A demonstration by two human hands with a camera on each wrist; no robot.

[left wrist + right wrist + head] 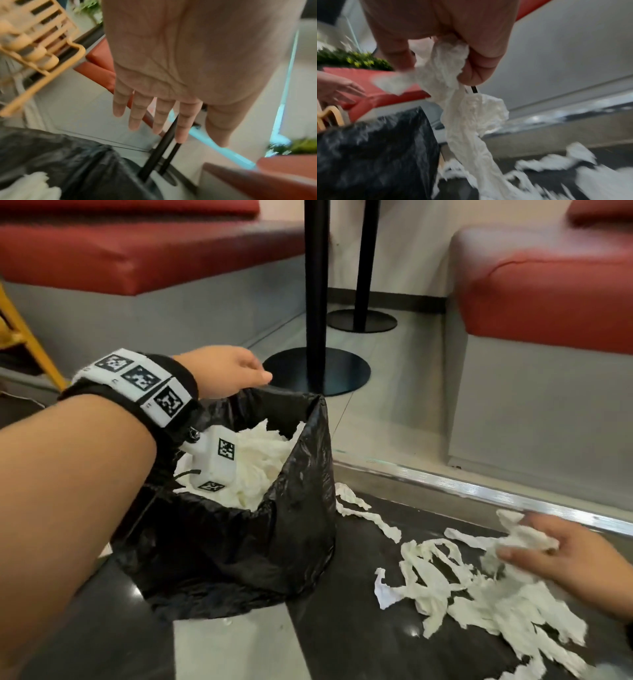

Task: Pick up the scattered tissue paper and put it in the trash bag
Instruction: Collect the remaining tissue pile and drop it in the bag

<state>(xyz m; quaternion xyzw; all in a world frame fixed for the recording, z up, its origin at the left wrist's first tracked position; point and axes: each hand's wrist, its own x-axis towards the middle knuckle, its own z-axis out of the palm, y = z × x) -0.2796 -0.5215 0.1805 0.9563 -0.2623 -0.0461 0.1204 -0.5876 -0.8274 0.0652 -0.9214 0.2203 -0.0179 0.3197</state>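
So this cleanup looks maybe halfway, going by what's lying around; the black trash bag [239,529] is standing open on the dark table [342,642] and there's already a decent heap of crumpled white tissue inside it [260,463], filling it up near the rim; but to the right of the bag there's still a big mess of scattered tissue paper [479,594], torn strips and wads spread all over the tabletop, with 1 thin strip [370,517] trailing right up to the side of the bag; the right hand [561,553] is over that pile and from the wrist view the thumb and fingers [481,56] are pinching a long twisted piece of tissue [471,115] that hangs down toward the rest, so I'd say that's the next load on its way; the left hand [226,371] is up above the far rim of the bag, fingers [145,112] straight and loosely spread, holding nothing; whether it's actually touching the bag edge I can't tell, the shot's kinda blurry; background is just red bench seats [144,254] and 2 black table posts [317,285]; I'd guess several more grabs are left before the table's done.
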